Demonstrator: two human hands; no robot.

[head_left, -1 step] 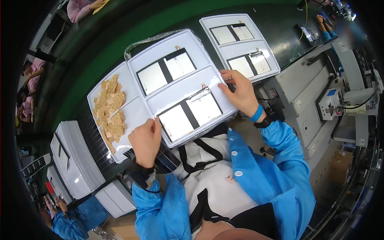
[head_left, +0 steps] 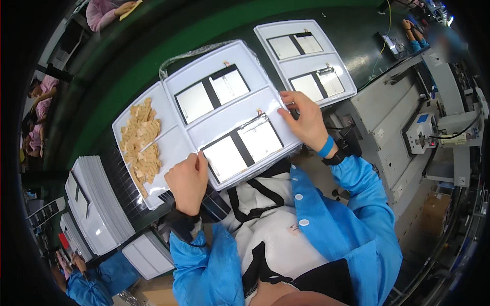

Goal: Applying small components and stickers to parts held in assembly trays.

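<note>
A white two-compartment tray (head_left: 219, 127) lies tilted in front of me. Its near compartment holds a flat panel with two white halves and a black frame (head_left: 224, 159), with small wires and a silvery strip at its far edge. Another such panel (head_left: 195, 103) rests in the far compartment. My left hand (head_left: 188, 184) has its fingers curled together at the tray's left edge, by the near panel's corner; the fingertips are partly hidden. At the tray's right edge, my right hand (head_left: 307, 120) grips the rim between thumb and fingers.
Left of the tray, another white tray (head_left: 171, 148) holds a heap of tan paper pieces (head_left: 140, 135). A third tray (head_left: 283, 64) with similar panels stands at the far right. Stacked white trays (head_left: 104, 214) stand at left; a grey machine (head_left: 423, 135) is at right. Other people work around.
The tray and my left hand sit very slightly lower in the picture. Both hands keep their places at the tray's edges.
</note>
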